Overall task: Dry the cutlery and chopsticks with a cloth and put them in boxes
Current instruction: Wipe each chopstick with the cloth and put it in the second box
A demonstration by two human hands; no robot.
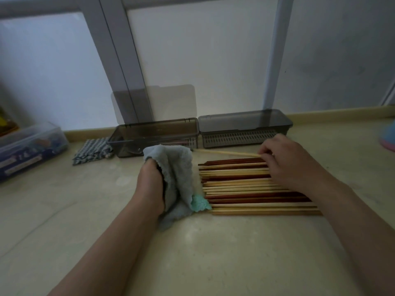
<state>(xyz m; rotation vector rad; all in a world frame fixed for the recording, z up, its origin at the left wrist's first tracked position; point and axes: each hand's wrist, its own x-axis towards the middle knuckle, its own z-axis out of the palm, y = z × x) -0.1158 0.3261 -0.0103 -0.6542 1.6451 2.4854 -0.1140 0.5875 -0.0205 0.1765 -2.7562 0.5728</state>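
Note:
A row of several pale and dark red chopsticks (241, 184) lies side by side on the beige counter (192, 253). My right hand (286, 161) rests over their far end and pinches one pale chopstick (226, 153) that lies apart, just behind the row. My left hand (150, 182) grips a grey-blue cloth (177, 174) with a teal corner, just left of the chopstick tips. Behind stand two smoky plastic boxes: the left box (154, 135) is open with its lid up, the right box (243, 127) has its lid down.
A checked cloth (92, 151) lies folded left of the open box. A clear container (27, 144) with blue contents sits at the far left. A pink and blue object (388, 137) shows at the right edge. Frosted window panes rise behind the counter's low back ledge.

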